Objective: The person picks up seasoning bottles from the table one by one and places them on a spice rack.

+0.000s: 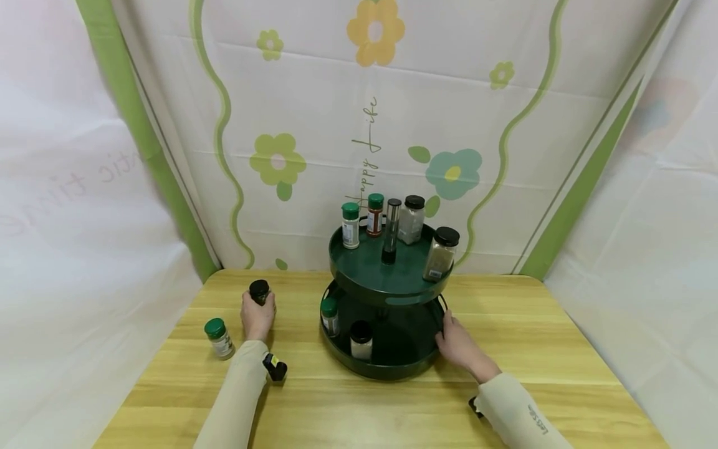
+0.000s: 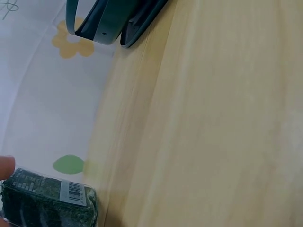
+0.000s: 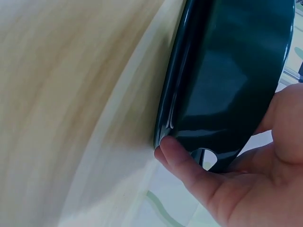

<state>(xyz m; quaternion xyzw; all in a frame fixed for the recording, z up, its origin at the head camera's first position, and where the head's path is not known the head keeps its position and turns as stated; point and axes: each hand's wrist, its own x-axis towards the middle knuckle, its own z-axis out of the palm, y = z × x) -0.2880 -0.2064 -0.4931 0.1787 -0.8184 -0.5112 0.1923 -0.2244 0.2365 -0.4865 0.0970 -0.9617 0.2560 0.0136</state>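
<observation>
My left hand grips a black-lidded spice jar at the table's left side. In the left wrist view this jar is clear, with dark green flakes inside and a barcode label. Just left of that forearm stands a green-capped spice bottle. A dark green two-tier round rack stands right of the middle. My right hand holds the right side of its lower tier. Up close in the right wrist view, fingers hook round the tray wall beside the handle cutout.
On the upper tier are two green-capped bottles and two black-lidded jars, around a central post. The lower tier bears a green-capped bottle and a black-lidded jar. A flowered curtain hangs behind the wooden table.
</observation>
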